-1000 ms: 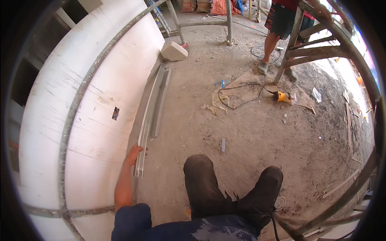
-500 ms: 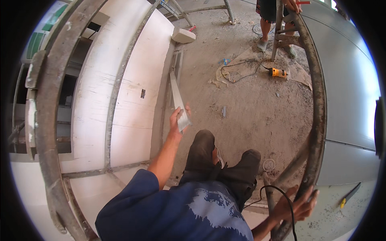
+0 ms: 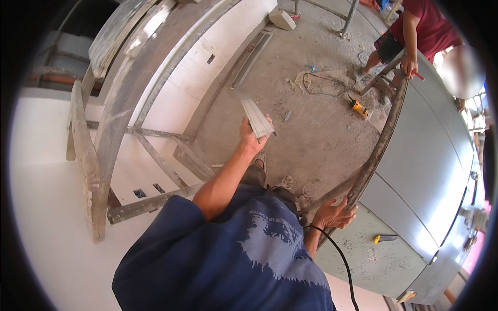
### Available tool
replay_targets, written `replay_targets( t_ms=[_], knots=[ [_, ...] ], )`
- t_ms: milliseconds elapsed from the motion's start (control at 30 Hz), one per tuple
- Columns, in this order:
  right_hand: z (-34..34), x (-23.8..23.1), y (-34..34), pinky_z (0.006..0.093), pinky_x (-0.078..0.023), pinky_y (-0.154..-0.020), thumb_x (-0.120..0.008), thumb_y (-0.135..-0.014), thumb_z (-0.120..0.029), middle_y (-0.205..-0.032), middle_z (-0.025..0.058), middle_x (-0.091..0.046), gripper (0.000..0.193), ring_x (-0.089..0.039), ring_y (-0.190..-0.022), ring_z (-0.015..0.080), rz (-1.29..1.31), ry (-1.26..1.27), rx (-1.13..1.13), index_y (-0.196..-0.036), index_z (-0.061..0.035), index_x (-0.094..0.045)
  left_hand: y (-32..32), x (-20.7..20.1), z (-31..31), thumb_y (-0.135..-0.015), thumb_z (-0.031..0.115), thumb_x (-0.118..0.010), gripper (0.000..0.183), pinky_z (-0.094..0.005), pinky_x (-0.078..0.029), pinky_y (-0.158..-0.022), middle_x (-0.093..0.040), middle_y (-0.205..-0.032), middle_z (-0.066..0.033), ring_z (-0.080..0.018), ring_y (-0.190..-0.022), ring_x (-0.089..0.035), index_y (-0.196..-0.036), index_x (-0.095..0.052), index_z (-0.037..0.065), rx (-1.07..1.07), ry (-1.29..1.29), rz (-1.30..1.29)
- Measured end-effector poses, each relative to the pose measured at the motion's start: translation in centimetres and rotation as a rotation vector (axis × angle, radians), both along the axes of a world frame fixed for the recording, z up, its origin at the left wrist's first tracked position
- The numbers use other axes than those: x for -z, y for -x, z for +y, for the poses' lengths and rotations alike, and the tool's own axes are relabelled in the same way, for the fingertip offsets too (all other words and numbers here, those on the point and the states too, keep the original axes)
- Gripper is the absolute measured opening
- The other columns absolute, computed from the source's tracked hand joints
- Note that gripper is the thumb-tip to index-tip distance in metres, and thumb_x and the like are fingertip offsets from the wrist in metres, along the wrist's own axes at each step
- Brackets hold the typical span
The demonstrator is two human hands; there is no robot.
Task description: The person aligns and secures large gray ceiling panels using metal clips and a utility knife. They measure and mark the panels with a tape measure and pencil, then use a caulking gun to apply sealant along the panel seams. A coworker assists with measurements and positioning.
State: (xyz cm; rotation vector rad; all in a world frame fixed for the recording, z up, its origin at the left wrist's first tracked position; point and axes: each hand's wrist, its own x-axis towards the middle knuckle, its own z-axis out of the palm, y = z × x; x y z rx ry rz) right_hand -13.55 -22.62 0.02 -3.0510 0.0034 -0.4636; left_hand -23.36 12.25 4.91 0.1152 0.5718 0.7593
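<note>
My left hand [image 3: 253, 133] is wrapped round the near end of a light metal channel [image 3: 253, 110]. The long strip points away from me toward the floor, and its far part looks blurred. On my right, my right hand [image 3: 334, 213] curls over a rusty scaffold pipe [image 3: 381, 145] at the edge of the sheet-topped platform. Its fingers are partly spread round the tube. A black cable [image 3: 342, 254] passes close to that wrist. On the pale green board beside it lies a yellow-handled knife [image 3: 385, 239].
Grey sheets [image 3: 420, 150] cover the platform at right. Beyond, a person in a maroon shirt [image 3: 433, 26] rests a hand on the scaffold, a red stick in it. A yellow corded power tool [image 3: 359, 108], metal channels [image 3: 252, 59] and a white block [image 3: 281, 19] lie on the floor.
My view has turned and shifted, showing more of the person and platform at right. The channel stays in my left hand, its far end swung leftward. My right hand remains at the pipe.
</note>
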Motion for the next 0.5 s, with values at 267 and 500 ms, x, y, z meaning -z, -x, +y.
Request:
replay_targets(
  t_ms=[267, 500],
  knots=[
    [0.0, -0.5, 0.9, 0.0574, -0.034, -0.094, -0.073, -0.075, -0.031, -0.152, 0.0155, -0.034, 0.043, -0.033, -0.136, 0.0443, -0.06, 0.061, -0.091, -0.117, -0.0259, -0.068, 4.2, -2.8, 0.1, -0.11, 0.037, -0.021, 0.049, -0.0407, -0.058, -0.076, -0.063, -0.1, -0.016, -0.0272, -0.09, -0.065, -0.118, -0.053, 0.001, -0.155, 0.036, -0.103],
    [-0.2, -0.4, 1.3, 0.057, -0.031, -0.097, -0.072, -0.08, -0.035, -0.15, 0.0175, -0.035, 0.039, -0.032, -0.136, 0.045, -0.053, 0.065, -0.128, -0.117, -0.0234, -0.068, 5.7, -1.9, 0.0, -0.108, 0.053, -0.013, 0.063, -0.0424, -0.05, -0.083, -0.061, -0.101, -0.016, -0.0265, -0.088, -0.061, -0.121, -0.049, 0.003, -0.251, 0.043, -0.158]
  ],
)
